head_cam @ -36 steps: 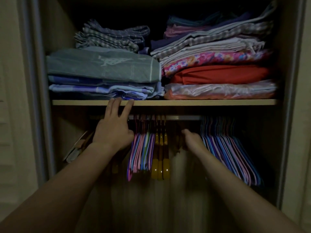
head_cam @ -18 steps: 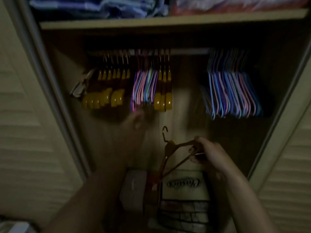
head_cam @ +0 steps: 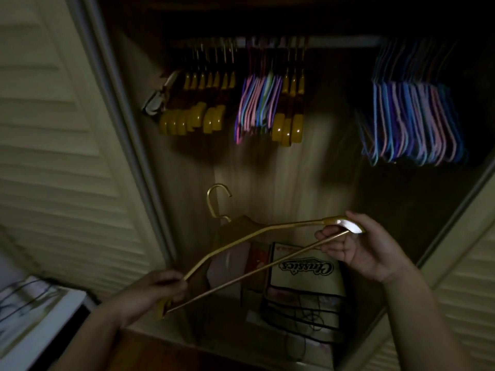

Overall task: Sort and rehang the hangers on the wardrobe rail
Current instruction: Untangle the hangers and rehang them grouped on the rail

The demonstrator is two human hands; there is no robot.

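Fingers of both hands curl around the two ends of one wooden hanger [head_cam: 257, 231], held low in front of the open wardrobe. Gripping the near, lower end is the left hand [head_cam: 150, 293], its fingers wrapped over the shoulder tip, while the right hand [head_cam: 359, 245] pinches the far, higher end between thumb and fingers. That hanger lies tilted, its metal hook [head_cam: 217, 199] pointing up toward the rail [head_cam: 340, 42].

On the rail hang a row of wooden hangers [head_cam: 192, 113] at the left, a bunch of thin coloured hangers [head_cam: 257, 105] beside them, three more wooden ones [head_cam: 290, 121] touching that bunch, and a larger set of blue and pink hangers [head_cam: 412, 121] well apart at the right. Below the held hanger sits a box [head_cam: 305, 269] with printed lettering on the wardrobe floor. A louvred door [head_cam: 61, 145] stands at the left.
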